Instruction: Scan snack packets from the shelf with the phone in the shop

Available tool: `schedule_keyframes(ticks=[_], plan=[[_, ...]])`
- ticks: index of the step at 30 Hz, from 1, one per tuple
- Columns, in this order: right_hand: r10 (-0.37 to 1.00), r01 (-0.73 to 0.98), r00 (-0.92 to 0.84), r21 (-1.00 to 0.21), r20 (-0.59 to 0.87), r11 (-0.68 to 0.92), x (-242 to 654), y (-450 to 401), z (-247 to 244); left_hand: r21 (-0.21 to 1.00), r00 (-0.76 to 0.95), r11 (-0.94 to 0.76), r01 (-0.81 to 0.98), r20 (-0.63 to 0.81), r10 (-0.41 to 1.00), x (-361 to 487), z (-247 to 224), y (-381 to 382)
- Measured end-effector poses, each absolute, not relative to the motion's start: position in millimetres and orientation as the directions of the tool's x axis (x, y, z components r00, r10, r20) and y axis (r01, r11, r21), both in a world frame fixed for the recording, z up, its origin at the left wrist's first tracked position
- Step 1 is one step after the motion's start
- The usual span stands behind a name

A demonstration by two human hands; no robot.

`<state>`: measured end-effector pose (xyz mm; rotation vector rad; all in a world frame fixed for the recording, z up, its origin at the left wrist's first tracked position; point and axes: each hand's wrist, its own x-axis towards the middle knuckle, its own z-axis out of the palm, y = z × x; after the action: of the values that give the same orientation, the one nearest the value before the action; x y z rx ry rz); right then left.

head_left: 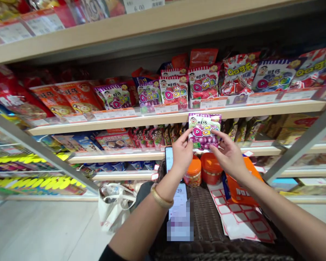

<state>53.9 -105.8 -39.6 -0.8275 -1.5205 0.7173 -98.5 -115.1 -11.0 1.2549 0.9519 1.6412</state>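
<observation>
A purple and white bag of grape gummy candy (205, 132) is upright between my two hands, in front of the shelves. My left hand (183, 150) grips its left edge, with a gold bracelet on that wrist. At the right edge, my right hand (229, 156) holds the bag between thumb and fingers. Below lies a dark woven wicker surface (203, 217). On it stand an orange-lidded jar (193, 172) and a red tub (211, 168). Sheets of red-outlined white labels (244, 219) lie to the right, partly under an orange packet (247, 185).
Gummy bags (174, 90) and orange snack bags (78, 96) fill the shelf (141, 119) ahead, with price tags along its edge. Lower shelves hold more packets. A phone (179, 206) lies on the wicker at left. A white tote bag (115, 204) sits on the floor.
</observation>
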Motion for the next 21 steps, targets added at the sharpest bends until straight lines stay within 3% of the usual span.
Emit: schedule_keyframes(ticks=[3,9,15,21], plan=[[0.806,0.196,-0.054,-0.785,0.590,0.588,57,-105,-58,0.914,-0.145,-0.360,-0.190,0.336,0.931,-97,-31,-111],[0.768,0.383,-0.126,-0.683,0.628,0.622,60,-109,-64,0.927,-0.097,-0.374,-0.038,0.369,0.924,-104,-50,-109],[0.752,0.448,-0.169,-0.630,0.637,0.634,60,-111,-61,0.941,-0.043,-0.310,-0.135,0.306,0.951,-108,-53,-109],[0.744,0.486,-0.183,-0.599,0.643,0.636,60,-112,-61,0.943,-0.036,-0.311,-0.117,0.309,0.950,-109,-52,-109]])
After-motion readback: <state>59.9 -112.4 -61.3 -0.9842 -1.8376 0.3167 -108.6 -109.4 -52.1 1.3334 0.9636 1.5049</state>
